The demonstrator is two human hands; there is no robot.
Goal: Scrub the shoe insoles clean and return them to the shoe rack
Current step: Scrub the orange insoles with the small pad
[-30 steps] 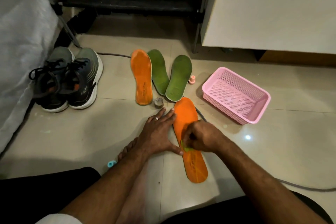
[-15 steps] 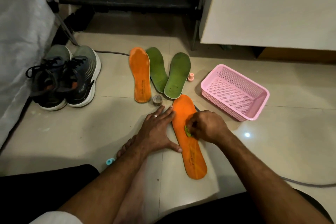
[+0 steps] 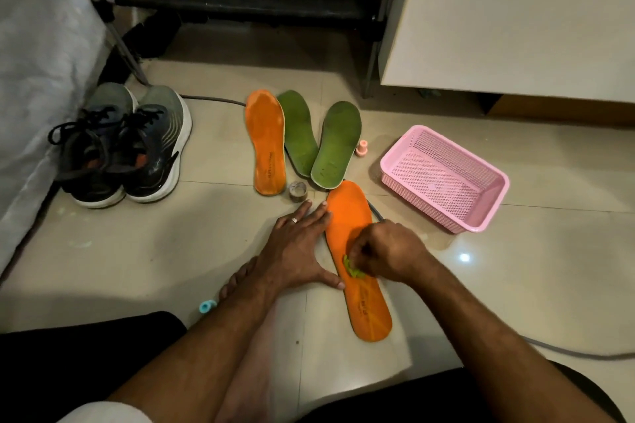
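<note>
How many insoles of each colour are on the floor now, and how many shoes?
Orange insoles: 2, one under the hands, one lying apart
Green insoles: 2
Shoes: 2
Total: 6

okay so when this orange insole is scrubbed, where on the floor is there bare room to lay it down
Bare tile lies left of the left hand, between it and the sneakers, and right of the right hand, in front of the pink basket. It is crowded ahead: the other orange insole, two green insoles, a tape roll and a small pink piece.
</note>
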